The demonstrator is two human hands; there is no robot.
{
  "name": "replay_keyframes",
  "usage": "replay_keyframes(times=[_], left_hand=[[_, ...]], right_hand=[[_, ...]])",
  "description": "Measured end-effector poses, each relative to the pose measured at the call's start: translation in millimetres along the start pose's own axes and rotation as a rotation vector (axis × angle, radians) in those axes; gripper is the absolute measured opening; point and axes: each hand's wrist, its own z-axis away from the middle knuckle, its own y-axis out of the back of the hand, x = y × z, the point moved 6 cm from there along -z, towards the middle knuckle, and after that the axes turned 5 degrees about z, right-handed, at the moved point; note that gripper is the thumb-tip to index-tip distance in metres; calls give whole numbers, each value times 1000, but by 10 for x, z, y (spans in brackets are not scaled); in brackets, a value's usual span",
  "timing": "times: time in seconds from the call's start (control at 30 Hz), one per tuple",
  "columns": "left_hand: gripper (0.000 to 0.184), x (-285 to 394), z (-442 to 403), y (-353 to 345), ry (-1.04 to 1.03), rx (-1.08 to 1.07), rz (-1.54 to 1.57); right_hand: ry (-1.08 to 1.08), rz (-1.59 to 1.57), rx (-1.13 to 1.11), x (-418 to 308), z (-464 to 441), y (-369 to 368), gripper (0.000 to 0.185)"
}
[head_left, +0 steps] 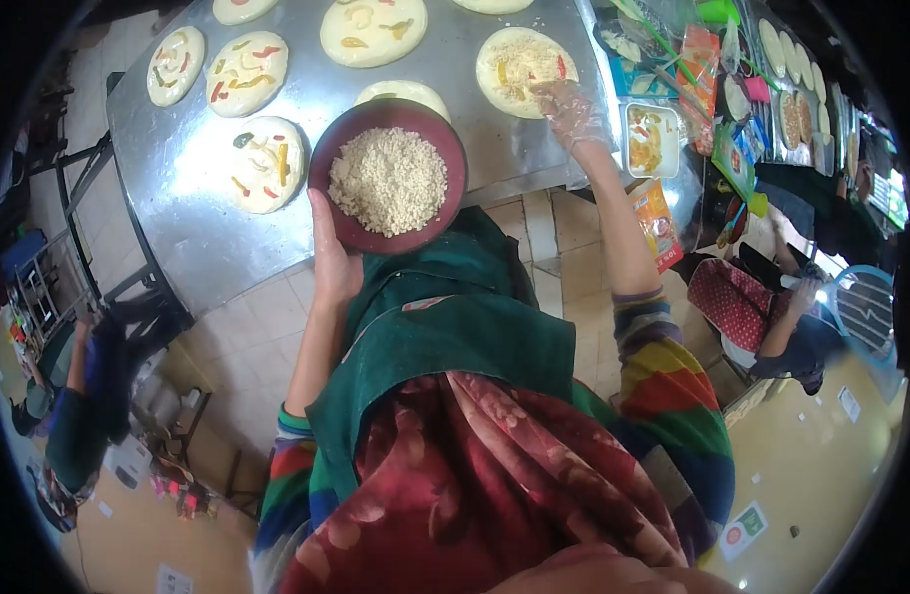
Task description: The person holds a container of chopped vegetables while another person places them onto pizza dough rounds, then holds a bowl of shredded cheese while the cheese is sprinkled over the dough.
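Observation:
My left hand (334, 259) holds a dark red bowl (321, 163) by its lower left rim. Pale crumbs (388, 180) fill much of it. Inside a clear plastic glove, my right hand (572, 114) is at the lower right edge of a round dough (494, 91) topped with crumbs and a red strip; its fingers are bent together, and what they hold is hidden. Left of the bowl lies a dough round (267, 165) with coloured strips and no crumbs. Another dough (407, 94) is partly covered by the bowl.
More decorated dough rounds (374, 30) lie along the far side of the metal table (202, 223). A white tray (653, 141) of coloured pieces and several packets (657, 226) are at the right. People (747, 307) are at the right and far left.

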Motion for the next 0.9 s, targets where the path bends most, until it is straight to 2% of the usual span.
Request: replay_keyframes(times=[0.07,0.17,0.37,0.47,0.5,0.6,0.73,0.8,0.9], left_hand=[[69,-10,-2,16,7,13,-9],[69,-7,-12,42,10,5,-20],[70,-1,-30,68,1,21,-11],[70,19,-25,45,-3,21,10],[70,26,-24,34,-3,19,19],[70,31,-35,57,18,71,15],[71,55,-39,34,16,58,29],[70,68,-32,28,12,57,33],[70,74,-17,37,8,89,41]], right_hand=[[82,43,9,-63,1,-19,20],[-10,63,-50,-86,-16,-55,21],[54,91,54,108,-104,194,20],[-190,-89,-84,303,-180,295,21],[-215,-11,-107,288,-224,329,21],[103,75,103,112,-352,322,21],[182,246,100,258,-384,-97,24],[110,193,73,-122,-343,186,24],[-93,111,-120,19,-406,176,26]])
